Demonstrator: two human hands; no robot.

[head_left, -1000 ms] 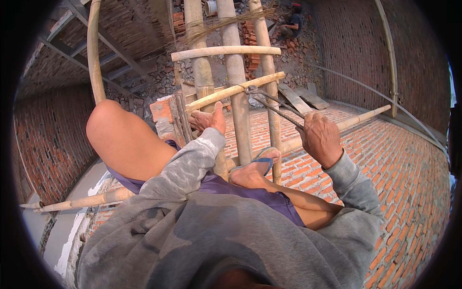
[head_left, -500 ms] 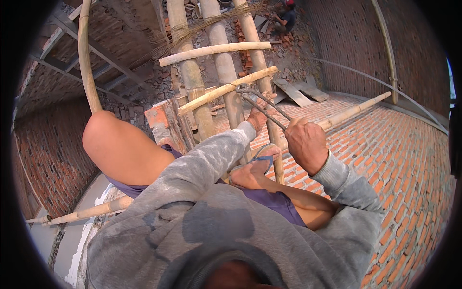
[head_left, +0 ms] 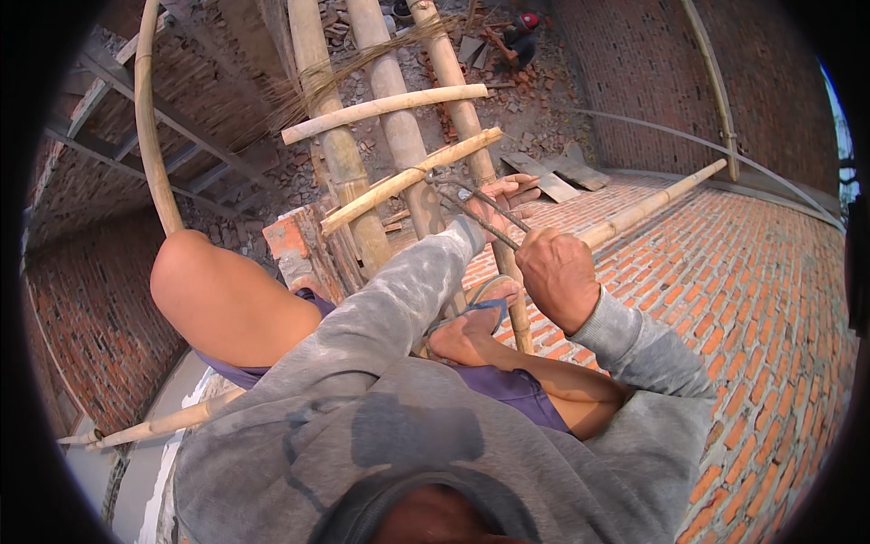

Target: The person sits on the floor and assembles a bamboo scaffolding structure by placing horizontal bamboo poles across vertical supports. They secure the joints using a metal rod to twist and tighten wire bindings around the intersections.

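Observation:
My right hand is closed round the handle ends of dark metal pincers. Their jaws meet a split bamboo strip near where it crosses the middle bamboo pole; a tie there is too small to make out. My left hand lies behind the pincers, beside the right bamboo pole, its fingers stretched out to the right and partly covered by the handles. Farther up, a second bamboo strip lies across the same poles.
Below are broken bricks and rubble, where another person crouches. A brick wall spreads to the right, with a horizontal bamboo pole along it. Thin binding strands wrap the poles farther up. My sandalled foot is beside the poles.
The whole view has shifted slightly. My left hand's fingers have straightened out to the right, away from the pole. The pincers' handles have swung a little closer to my left hand.

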